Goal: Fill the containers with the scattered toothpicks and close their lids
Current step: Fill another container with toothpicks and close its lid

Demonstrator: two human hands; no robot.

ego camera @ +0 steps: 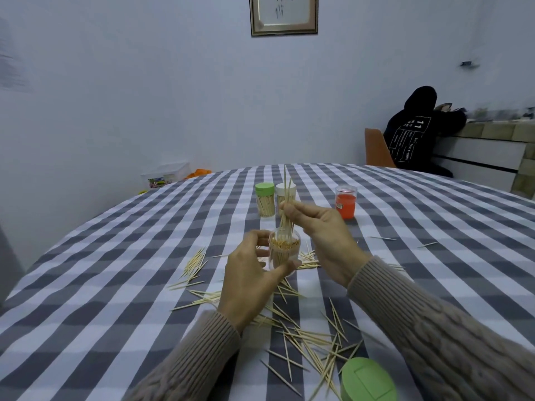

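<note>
The left hand (249,273) grips the clear plastic toothpick container (284,251) upright at centre, steadying it while the right hand (321,235) pinches a bundle of wooden toothpicks (287,204) vertically, tips entering its mouth. Its loose green lid (368,379) waits at five o'clock on the checked surface (115,285).

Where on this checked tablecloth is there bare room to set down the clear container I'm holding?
Bare cloth lies left of the green-lidded toothpick container, out to the table's left edge, and on the far right beyond the upside-down clear container with the red lid. It is crowded with scattered toothpicks under both hands and near the loose green lid.
</note>
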